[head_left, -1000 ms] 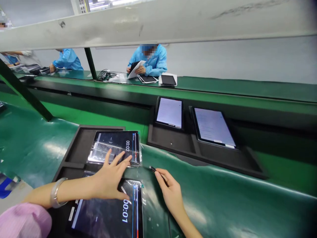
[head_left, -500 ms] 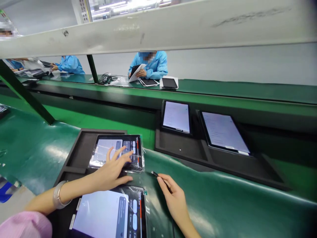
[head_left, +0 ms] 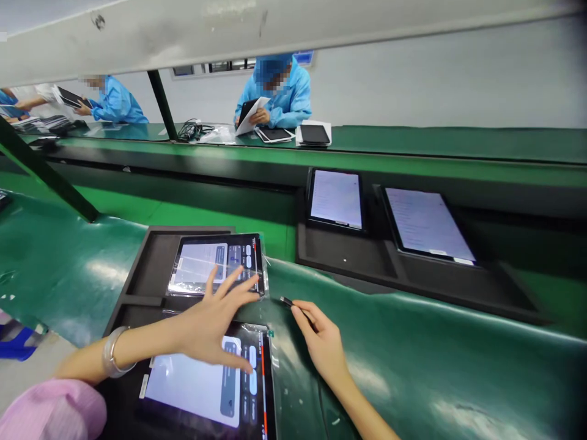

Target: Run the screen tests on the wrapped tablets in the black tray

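My left hand [head_left: 215,321] is spread out over two lit tablets, its fingertips over the lower right part of the farther tablet [head_left: 197,263] and its thumb over the nearer tablet [head_left: 192,391]. Whether any finger touches glass I cannot tell. Clear film covers the farther tablet's edge. Both tablets lie in a black tray [head_left: 144,266]. Between thumb and fingers, my right hand [head_left: 323,339] pinches a black cable with a small plug [head_left: 287,302]. The plug points left, toward the tablets, and is apart from them. A cable runs down the green mat below that hand.
To the right, a second black tray [head_left: 321,244] on the green line carries two lit tablets [head_left: 337,198] [head_left: 428,223]. A pale beam [head_left: 293,30] crosses overhead. Beyond it, a co-worker in blue [head_left: 293,91] holds a tablet; a green post [head_left: 59,177] slants at left.
My left hand has drawn back toward me from the farther tablet, its thumb now over the nearer one. My right hand still pinches the cable. The camera view has tilted slightly downward.
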Demonstrator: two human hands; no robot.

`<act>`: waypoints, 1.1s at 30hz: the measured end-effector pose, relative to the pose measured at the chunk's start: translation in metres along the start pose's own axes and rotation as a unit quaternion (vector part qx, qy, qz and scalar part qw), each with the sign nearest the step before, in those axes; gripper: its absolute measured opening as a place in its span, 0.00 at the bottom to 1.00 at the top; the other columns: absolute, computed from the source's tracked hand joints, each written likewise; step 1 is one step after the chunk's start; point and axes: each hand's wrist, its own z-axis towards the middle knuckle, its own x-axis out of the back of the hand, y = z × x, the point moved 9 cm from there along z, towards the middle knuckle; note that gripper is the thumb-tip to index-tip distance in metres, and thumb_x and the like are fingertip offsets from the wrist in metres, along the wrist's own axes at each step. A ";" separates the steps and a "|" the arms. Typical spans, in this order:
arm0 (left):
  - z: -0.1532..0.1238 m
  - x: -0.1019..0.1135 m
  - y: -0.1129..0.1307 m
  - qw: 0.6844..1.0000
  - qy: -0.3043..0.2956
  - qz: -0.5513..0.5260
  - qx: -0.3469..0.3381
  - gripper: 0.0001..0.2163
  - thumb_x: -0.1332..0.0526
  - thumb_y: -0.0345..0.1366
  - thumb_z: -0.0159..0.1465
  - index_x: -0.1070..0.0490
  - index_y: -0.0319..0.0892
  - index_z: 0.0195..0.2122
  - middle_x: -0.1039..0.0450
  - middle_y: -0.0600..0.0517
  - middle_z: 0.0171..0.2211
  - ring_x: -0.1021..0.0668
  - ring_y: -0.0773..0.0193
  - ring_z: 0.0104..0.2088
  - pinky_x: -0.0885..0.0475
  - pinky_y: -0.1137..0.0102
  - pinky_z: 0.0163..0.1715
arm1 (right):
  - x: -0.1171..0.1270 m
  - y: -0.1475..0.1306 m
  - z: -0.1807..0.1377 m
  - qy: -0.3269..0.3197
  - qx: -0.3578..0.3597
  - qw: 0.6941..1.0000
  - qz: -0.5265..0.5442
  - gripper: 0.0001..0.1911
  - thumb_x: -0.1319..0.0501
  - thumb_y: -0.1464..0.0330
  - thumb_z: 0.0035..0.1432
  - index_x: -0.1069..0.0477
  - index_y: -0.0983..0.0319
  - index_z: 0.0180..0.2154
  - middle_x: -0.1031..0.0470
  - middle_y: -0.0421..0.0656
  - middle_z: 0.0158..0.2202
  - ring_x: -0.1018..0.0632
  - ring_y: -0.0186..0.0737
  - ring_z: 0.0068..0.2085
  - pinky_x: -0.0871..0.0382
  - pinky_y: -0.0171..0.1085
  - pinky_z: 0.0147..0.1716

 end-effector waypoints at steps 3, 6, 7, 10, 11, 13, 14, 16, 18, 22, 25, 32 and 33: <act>-0.009 -0.023 0.026 0.998 -0.028 0.016 -0.051 0.51 0.33 0.65 0.58 0.56 0.43 0.72 0.66 0.36 0.75 0.65 0.31 0.73 0.76 0.26 0.62 | -0.001 0.000 0.000 -0.004 -0.004 1.000 0.004 0.17 0.34 0.53 0.66 0.22 0.60 0.42 0.21 0.43 0.38 0.22 0.45 0.40 0.29 0.34 0.39; -0.012 -0.044 0.035 0.995 -0.027 0.048 -0.078 0.51 0.36 0.66 0.60 0.60 0.45 0.74 0.64 0.37 0.75 0.63 0.30 0.73 0.77 0.24 0.60 | -0.002 0.000 0.000 -0.007 -0.005 1.000 0.006 0.17 0.34 0.53 0.66 0.22 0.60 0.42 0.21 0.43 0.39 0.22 0.45 0.40 0.29 0.35 0.40; -0.012 -0.047 0.034 0.995 -0.025 0.055 -0.082 0.52 0.37 0.67 0.60 0.62 0.46 0.74 0.63 0.37 0.75 0.62 0.30 0.73 0.77 0.24 0.59 | -0.003 0.000 0.000 -0.007 -0.005 1.000 0.006 0.16 0.34 0.53 0.66 0.22 0.60 0.42 0.21 0.43 0.39 0.22 0.45 0.40 0.30 0.35 0.40; -0.012 -0.042 0.028 0.995 -0.003 0.067 -0.078 0.54 0.37 0.69 0.59 0.65 0.47 0.74 0.63 0.37 0.75 0.62 0.30 0.73 0.76 0.25 0.61 | -0.004 -0.001 0.000 -0.007 -0.004 1.000 0.004 0.16 0.34 0.53 0.66 0.22 0.60 0.42 0.21 0.43 0.38 0.22 0.46 0.38 0.30 0.36 0.37; -0.011 -0.038 0.025 0.995 0.006 0.069 -0.073 0.55 0.37 0.69 0.58 0.65 0.46 0.74 0.63 0.36 0.75 0.63 0.30 0.73 0.75 0.25 0.61 | -0.005 -0.001 0.000 -0.006 -0.004 1.000 0.003 0.16 0.35 0.53 0.66 0.22 0.60 0.42 0.21 0.43 0.38 0.22 0.46 0.38 0.30 0.36 0.37; -0.011 -0.030 0.021 0.995 0.018 0.071 -0.064 0.54 0.36 0.68 0.59 0.65 0.46 0.74 0.64 0.36 0.75 0.63 0.30 0.73 0.74 0.24 0.61 | -0.006 -0.002 0.000 -0.005 -0.003 1.000 0.002 0.16 0.34 0.54 0.66 0.22 0.60 0.42 0.21 0.44 0.38 0.23 0.46 0.37 0.31 0.36 0.36; -0.011 -0.028 0.020 0.995 0.018 0.070 -0.061 0.53 0.36 0.67 0.59 0.64 0.46 0.73 0.64 0.36 0.75 0.63 0.30 0.73 0.73 0.24 0.61 | -0.006 -0.002 0.000 -0.005 -0.002 1.000 0.001 0.16 0.35 0.54 0.66 0.21 0.60 0.41 0.21 0.43 0.38 0.23 0.46 0.37 0.31 0.36 0.35; -0.011 -0.027 0.019 0.996 0.015 0.068 -0.058 0.52 0.35 0.66 0.60 0.64 0.46 0.73 0.64 0.35 0.75 0.63 0.30 0.73 0.73 0.24 0.61 | -0.007 -0.002 0.000 -0.005 -0.002 1.000 -0.001 0.16 0.35 0.54 0.66 0.21 0.60 0.41 0.21 0.43 0.38 0.23 0.46 0.37 0.31 0.36 0.36; -0.011 -0.029 0.019 0.996 0.013 0.065 -0.058 0.52 0.35 0.65 0.60 0.62 0.45 0.73 0.64 0.36 0.75 0.63 0.31 0.73 0.73 0.24 0.61 | -0.007 -0.001 -0.001 -0.008 -0.002 1.000 -0.003 0.16 0.35 0.54 0.66 0.22 0.60 0.42 0.21 0.43 0.38 0.23 0.45 0.37 0.31 0.36 0.36; -0.012 -0.031 0.017 0.997 0.025 0.053 -0.059 0.51 0.33 0.63 0.58 0.59 0.45 0.72 0.61 0.35 0.74 0.61 0.29 0.73 0.72 0.24 0.62 | -0.006 0.000 -0.002 -0.009 -0.002 1.000 -0.006 0.16 0.35 0.54 0.67 0.22 0.60 0.42 0.21 0.42 0.37 0.23 0.44 0.38 0.32 0.34 0.36; -0.013 -0.031 0.015 0.997 0.030 0.045 -0.056 0.52 0.32 0.64 0.57 0.59 0.45 0.71 0.61 0.34 0.74 0.59 0.28 0.73 0.70 0.23 0.61 | -0.006 0.000 -0.003 -0.010 0.002 1.000 -0.009 0.16 0.35 0.54 0.67 0.22 0.60 0.42 0.20 0.42 0.38 0.23 0.43 0.37 0.32 0.34 0.35; -0.016 -0.038 0.019 0.997 0.019 0.042 -0.063 0.55 0.33 0.67 0.55 0.61 0.46 0.73 0.62 0.35 0.75 0.60 0.28 0.73 0.71 0.25 0.62 | -0.006 0.000 -0.002 -0.014 0.008 1.000 -0.015 0.16 0.36 0.54 0.67 0.22 0.60 0.42 0.20 0.42 0.38 0.23 0.41 0.37 0.32 0.32 0.36; -0.017 -0.041 0.020 0.997 0.014 0.042 -0.061 0.55 0.33 0.68 0.55 0.61 0.46 0.73 0.62 0.35 0.75 0.61 0.29 0.73 0.72 0.25 0.63 | -0.006 0.000 -0.002 -0.014 0.009 1.000 -0.015 0.16 0.36 0.54 0.67 0.22 0.60 0.42 0.20 0.42 0.38 0.23 0.41 0.37 0.32 0.32 0.36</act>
